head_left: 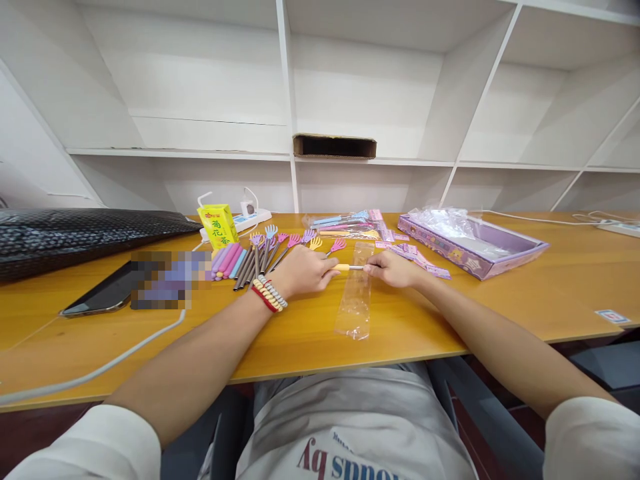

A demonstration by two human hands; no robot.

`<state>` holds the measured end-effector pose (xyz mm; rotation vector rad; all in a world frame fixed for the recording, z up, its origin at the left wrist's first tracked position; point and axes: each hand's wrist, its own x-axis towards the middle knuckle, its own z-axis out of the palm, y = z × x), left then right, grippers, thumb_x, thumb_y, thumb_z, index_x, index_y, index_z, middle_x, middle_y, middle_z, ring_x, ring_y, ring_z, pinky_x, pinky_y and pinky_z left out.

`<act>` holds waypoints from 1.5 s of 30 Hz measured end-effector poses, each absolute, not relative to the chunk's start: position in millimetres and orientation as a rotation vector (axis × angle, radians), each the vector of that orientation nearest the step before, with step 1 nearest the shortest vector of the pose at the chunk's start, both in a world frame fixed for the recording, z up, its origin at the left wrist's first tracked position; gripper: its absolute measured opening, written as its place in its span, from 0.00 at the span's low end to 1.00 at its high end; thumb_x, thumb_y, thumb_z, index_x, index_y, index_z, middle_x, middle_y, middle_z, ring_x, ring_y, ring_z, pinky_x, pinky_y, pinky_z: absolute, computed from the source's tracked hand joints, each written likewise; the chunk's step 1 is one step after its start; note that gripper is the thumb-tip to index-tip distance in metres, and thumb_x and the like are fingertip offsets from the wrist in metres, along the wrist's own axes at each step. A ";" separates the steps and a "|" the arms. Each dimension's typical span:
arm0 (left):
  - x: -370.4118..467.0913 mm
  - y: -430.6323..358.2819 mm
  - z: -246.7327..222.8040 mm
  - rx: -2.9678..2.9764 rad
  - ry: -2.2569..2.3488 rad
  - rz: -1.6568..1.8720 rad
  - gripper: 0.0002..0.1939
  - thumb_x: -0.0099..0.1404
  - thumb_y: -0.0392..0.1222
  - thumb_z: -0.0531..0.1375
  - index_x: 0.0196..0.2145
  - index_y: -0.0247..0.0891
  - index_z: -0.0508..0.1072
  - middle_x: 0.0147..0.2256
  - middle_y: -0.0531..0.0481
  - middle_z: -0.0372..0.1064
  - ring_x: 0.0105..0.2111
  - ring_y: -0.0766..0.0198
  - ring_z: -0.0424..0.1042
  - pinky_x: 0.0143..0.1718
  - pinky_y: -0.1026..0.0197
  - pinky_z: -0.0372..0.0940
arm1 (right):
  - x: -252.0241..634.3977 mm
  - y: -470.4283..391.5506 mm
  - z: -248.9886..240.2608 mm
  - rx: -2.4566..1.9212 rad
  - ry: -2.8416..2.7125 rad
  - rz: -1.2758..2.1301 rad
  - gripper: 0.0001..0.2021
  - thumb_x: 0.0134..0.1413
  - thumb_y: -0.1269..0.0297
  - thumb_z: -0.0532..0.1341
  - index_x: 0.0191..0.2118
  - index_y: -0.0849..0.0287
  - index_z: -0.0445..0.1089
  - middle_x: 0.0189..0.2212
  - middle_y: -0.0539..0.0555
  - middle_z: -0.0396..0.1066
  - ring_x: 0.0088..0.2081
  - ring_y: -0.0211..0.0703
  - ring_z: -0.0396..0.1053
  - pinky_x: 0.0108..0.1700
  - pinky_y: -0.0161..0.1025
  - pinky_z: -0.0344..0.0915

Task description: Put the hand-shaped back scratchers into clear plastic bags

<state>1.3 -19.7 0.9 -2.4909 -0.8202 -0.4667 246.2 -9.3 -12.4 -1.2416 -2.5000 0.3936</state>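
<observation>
Between my hands is a yellow handle [341,267] with a thin metal rod [356,268] coming out of its right end. My left hand [309,270] is closed around the handle. The fingers of my right hand [390,268] pinch the rod; whatever lies inside that hand is hidden. A clear plastic sleeve [354,313] lies flat on the table below them. Close to my left hand are several dark metal rods [246,269], some with colored claw-shaped heads such as a pink one [338,246]. Loose pink, purple and blue handles [229,260] lie left of the rods.
Packaged back scratchers [345,225] and printed cards [420,259] lie beyond my hands. A purple tray box [480,267] stands at the right. At the left are a yellow drink carton [218,225], a phone [100,291] and a white cable [125,357]. White shelves [190,157] rise behind.
</observation>
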 end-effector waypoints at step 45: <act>-25.7 2.6 22.0 -3.095 -1.332 -0.636 0.23 0.56 0.56 0.55 0.14 0.35 0.63 0.13 0.56 0.51 0.15 0.73 0.48 0.18 0.64 0.41 | 243.7 -17.2 -5.5 -1.144 -2.496 0.454 0.14 0.52 0.61 0.51 0.21 0.62 0.64 0.17 0.47 0.58 0.20 0.32 0.52 0.24 0.33 0.48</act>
